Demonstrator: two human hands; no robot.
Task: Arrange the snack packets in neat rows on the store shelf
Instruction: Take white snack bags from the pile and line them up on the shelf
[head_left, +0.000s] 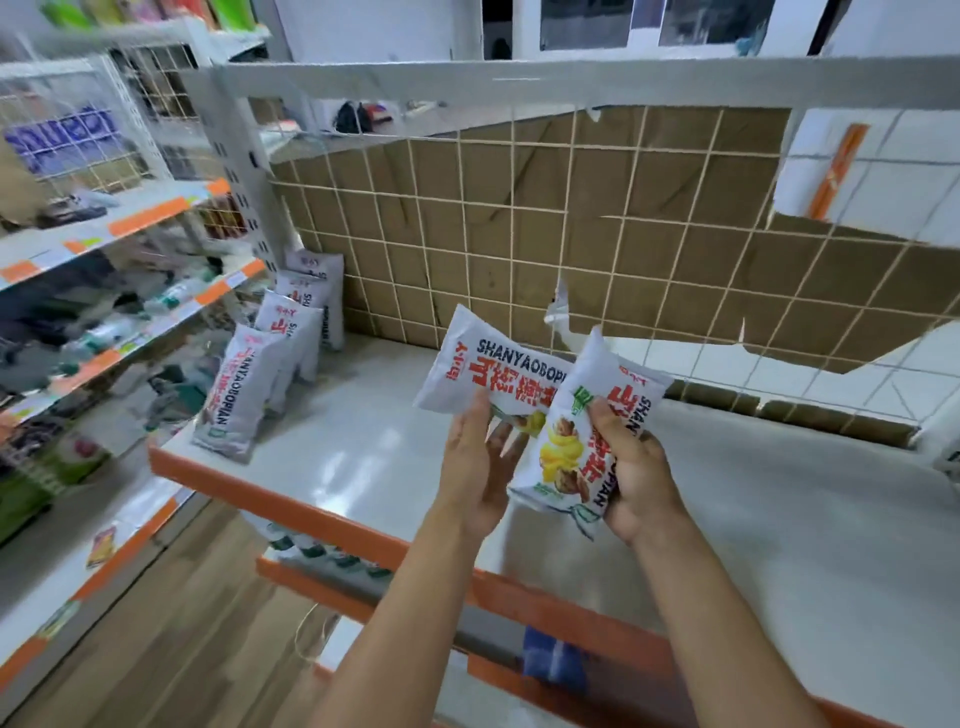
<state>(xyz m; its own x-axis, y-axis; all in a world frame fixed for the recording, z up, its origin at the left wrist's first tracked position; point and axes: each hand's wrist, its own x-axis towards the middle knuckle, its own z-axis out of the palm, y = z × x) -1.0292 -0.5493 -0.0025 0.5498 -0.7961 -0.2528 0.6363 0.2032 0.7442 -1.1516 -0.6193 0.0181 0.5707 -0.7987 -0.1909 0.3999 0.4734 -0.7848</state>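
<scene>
Two hands are holding glossy, puffy white packets over a smooth white shelf with an orange front lip. The left hand is gripping the left packet by its lower edge, thumb on the printed face, fingers curling behind. The right hand is clamping round the right packet, a pillow-shaped pouch printed with red characters and yellow crisps, which is overlapping the first. The hands are sitting near each other, not touching. Four matching packets are standing in a leaning row at the shelf's left rear, well apart from the hands. Behind them, a cream wire grid is fronting torn brown cardboard.
</scene>
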